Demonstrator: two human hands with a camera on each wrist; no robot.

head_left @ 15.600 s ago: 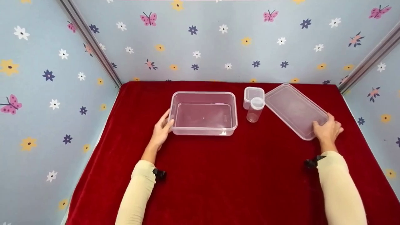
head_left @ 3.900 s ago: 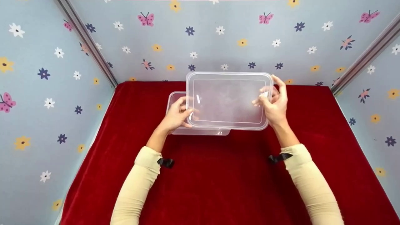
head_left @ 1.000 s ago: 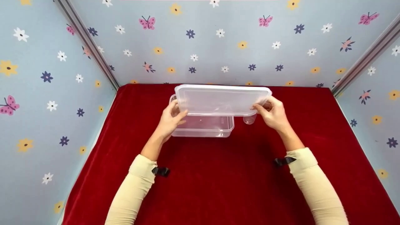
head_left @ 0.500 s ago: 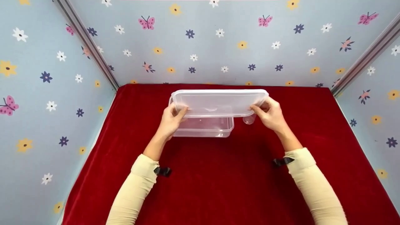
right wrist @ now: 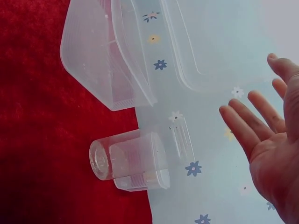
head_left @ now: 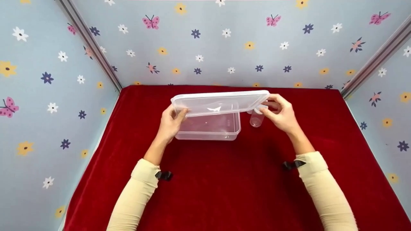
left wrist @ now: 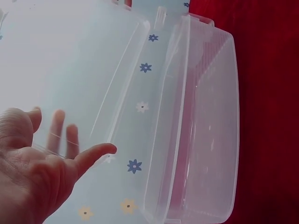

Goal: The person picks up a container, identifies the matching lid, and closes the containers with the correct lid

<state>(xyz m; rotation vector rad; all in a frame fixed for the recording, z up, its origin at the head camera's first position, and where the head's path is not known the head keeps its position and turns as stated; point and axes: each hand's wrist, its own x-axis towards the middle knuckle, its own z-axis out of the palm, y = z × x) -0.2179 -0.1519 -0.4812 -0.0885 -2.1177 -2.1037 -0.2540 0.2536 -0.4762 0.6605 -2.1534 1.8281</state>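
My left hand (head_left: 170,122) holds a clear rectangular plastic lid (head_left: 221,102) by its left end, thumb in front and fingers behind. In the left wrist view, fingers (left wrist: 56,128) show through the lid. The lid is tilted above a clear rectangular container (head_left: 208,136), covering part of its far side. At the lid's right end is my right hand (head_left: 281,115), its fingers spread near the corner. No grip on the lid shows in the right wrist view; light contact there I cannot tell. Just left of that hand stands a round clear jar (head_left: 256,120) with a whitish cap.
A squarer clear canister (right wrist: 140,181) stands beside the jar, mostly hidden in the head view. Red cloth (head_left: 224,179) covers the table. Patterned walls (head_left: 208,41) close off the back and both sides.
Long before, the lid lay at the right on the cloth; later both hands held it upright. Over the last second it moved slightly left, and the right hand's thumb came off it.
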